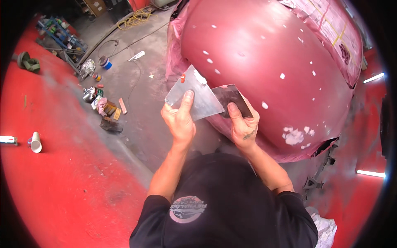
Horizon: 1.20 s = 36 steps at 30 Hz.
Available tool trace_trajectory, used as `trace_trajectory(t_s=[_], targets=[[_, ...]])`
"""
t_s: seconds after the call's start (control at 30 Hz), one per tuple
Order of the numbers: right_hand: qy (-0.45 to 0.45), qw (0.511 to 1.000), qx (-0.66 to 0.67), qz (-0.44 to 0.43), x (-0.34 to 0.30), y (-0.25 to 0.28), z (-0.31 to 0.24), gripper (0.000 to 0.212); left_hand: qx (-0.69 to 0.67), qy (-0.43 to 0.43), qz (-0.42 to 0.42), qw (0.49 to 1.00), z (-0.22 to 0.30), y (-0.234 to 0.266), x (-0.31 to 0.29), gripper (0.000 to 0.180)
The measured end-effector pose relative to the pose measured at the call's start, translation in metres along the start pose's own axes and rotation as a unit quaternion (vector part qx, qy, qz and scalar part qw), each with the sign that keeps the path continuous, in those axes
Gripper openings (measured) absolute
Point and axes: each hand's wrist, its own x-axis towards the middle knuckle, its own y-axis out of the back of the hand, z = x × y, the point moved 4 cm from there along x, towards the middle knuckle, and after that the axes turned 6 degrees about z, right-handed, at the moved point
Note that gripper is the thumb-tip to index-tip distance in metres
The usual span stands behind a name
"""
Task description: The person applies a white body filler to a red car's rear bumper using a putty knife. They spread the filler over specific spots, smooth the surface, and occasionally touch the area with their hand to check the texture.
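My left hand point(180, 124) grips a flat grey mixing board point(199, 101), thumb on top. A white lump of filler point(199, 77) and a small red dab of paste point(182, 78) sit near its far corner. In my right hand point(245, 130) is a dark, flat spreader point(231, 97), pinched under the thumb. The spreader's left edge meets or overlaps the board's right corner; I cannot tell whether they touch. Both hands are raised in front of me, beside a dull red car hood point(248, 49) dotted with white filler spots point(292, 135).
Pink masking film point(331, 25) covers the car's windscreen area. On the floor to the left lie a blue-banded bucket point(105, 63), cans, wood blocks point(123, 106) and a white sheet point(137, 56). A yellow hose point(138, 18) coils farther back. A white cup point(36, 142) is at the red wall.
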Motion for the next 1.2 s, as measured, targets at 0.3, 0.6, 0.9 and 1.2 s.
trace_trajectory(t_s=[0.3,0.6,0.9,1.2], targets=[[-0.087,0.986,-0.117,-0.079,-0.022,-0.019,0.029,0.044,0.107,-0.088,0.028,0.99,0.041,0.022,-0.004,0.02],[0.004,0.905,-0.407,-0.121,-0.012,0.003,0.019,0.036,0.01,-0.073,0.095,0.993,0.047,0.033,0.017,0.016],[0.445,0.727,-0.501,-0.153,-0.042,-0.076,0.015,0.046,0.034,-0.083,0.081,0.993,0.034,0.046,0.005,0.029],[0.406,0.748,-0.49,-0.188,-0.026,-0.081,0.036,0.048,0.035,-0.078,0.075,0.993,0.036,0.069,0.0,0.029]])
